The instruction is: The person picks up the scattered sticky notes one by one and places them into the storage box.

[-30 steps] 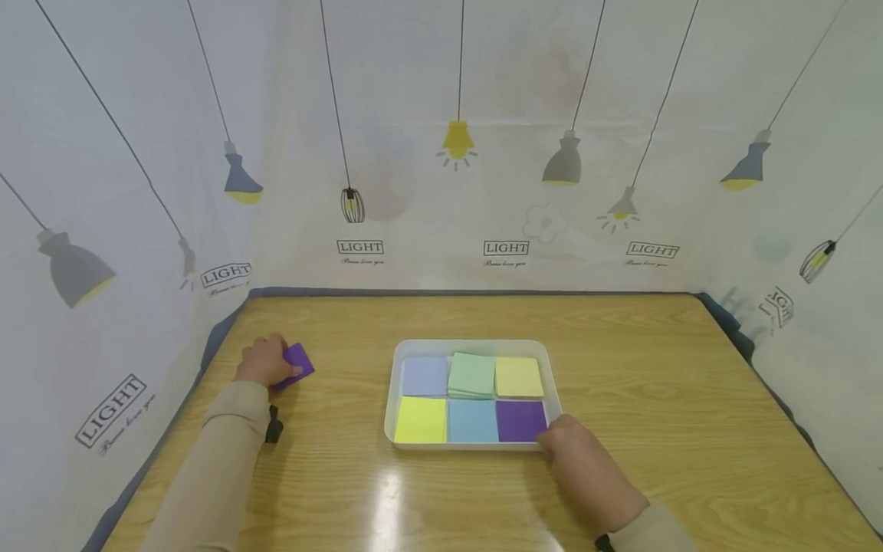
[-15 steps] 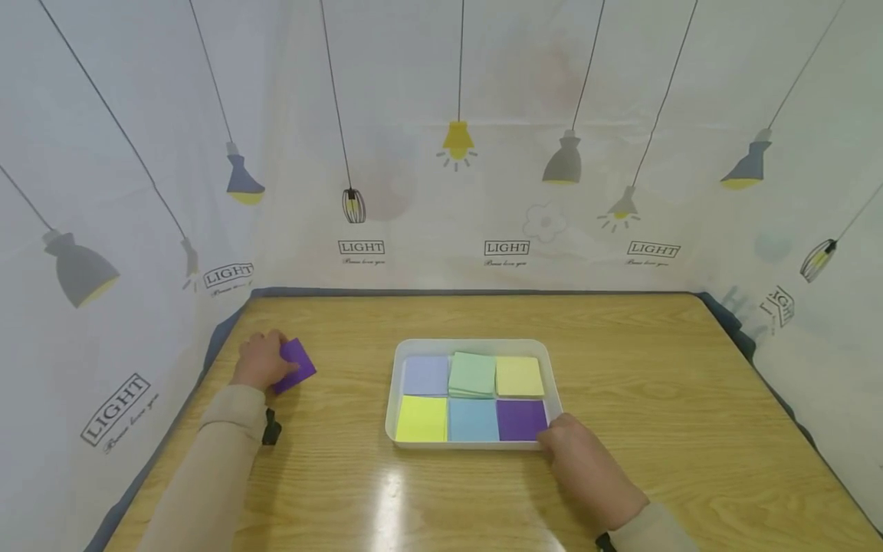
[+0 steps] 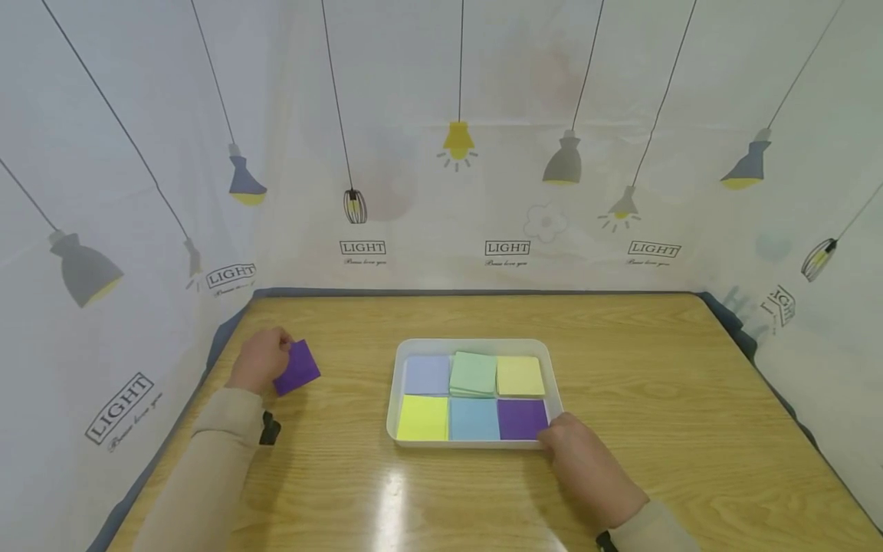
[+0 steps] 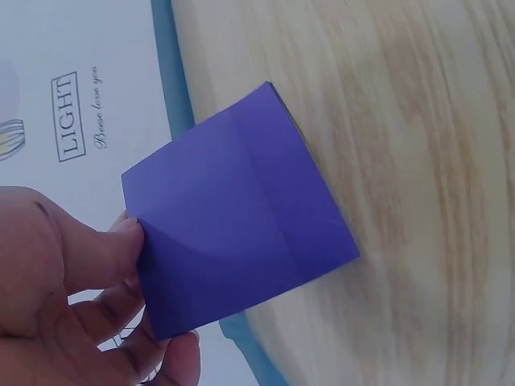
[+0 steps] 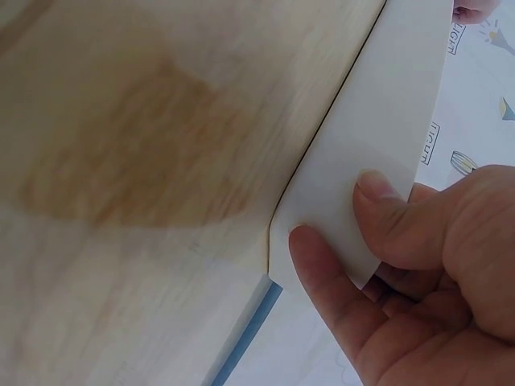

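Note:
At the table's left side, my left hand (image 3: pixel 260 359) pinches a purple sticky note pad (image 3: pixel 298 369) by one edge. In the left wrist view the thumb lies at the edge of the purple pad (image 4: pixel 225 217), with the other fingers partly hidden behind it. My right hand (image 3: pixel 593 469) grips the near right corner of a white tray (image 3: pixel 469 445). The right wrist view has thumb and index finger against the outer wall of the tray (image 5: pixel 338 193). Inside lie a purple pad (image 3: pixel 522 419), a blue pad (image 3: pixel 473 419) and a bright yellow pad (image 3: pixel 423 418) in the near row.
In the tray's far row sit a lilac pad (image 3: pixel 427 375), a slightly skewed green stack (image 3: pixel 473 374) and a pale yellow pad (image 3: pixel 520 376). The wooden table (image 3: pixel 621 330) is bordered by a white lamp-print curtain (image 3: pixel 414 100) at the back and sides.
My left hand has drawn back slightly left along the purple pad, uncovering more of it, and its thumb has shifted to the pad's edge. The right hand stays at the tray corner.

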A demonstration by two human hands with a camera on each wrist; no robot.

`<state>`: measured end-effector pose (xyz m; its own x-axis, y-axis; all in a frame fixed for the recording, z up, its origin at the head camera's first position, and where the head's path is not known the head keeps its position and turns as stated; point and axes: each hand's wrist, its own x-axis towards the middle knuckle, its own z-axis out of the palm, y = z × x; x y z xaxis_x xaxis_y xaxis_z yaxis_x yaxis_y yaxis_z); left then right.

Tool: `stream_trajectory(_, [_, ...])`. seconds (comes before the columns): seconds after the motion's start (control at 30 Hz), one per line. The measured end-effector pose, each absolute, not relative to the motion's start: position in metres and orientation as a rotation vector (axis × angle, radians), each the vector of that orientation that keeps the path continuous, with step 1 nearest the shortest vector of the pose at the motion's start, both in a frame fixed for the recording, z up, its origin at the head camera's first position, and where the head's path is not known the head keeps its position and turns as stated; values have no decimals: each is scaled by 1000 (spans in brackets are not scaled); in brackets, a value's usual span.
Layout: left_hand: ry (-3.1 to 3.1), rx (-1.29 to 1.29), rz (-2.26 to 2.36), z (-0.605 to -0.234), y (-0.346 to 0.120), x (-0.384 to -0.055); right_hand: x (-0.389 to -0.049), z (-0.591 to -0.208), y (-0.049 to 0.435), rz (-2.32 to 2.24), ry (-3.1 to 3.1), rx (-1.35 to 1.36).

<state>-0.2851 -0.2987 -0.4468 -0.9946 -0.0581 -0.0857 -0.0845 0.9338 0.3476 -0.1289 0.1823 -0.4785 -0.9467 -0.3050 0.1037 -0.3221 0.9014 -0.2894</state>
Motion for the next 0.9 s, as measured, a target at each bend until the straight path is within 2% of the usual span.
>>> stream_trajectory(0.57, [3014,-17,609,-426,-277,-269,-130,-478,181,449,-2989,532])
stream_trajectory(0.9, [2997,211,759,-412,-226,-263,-129,-480,183,449,-2994,518])
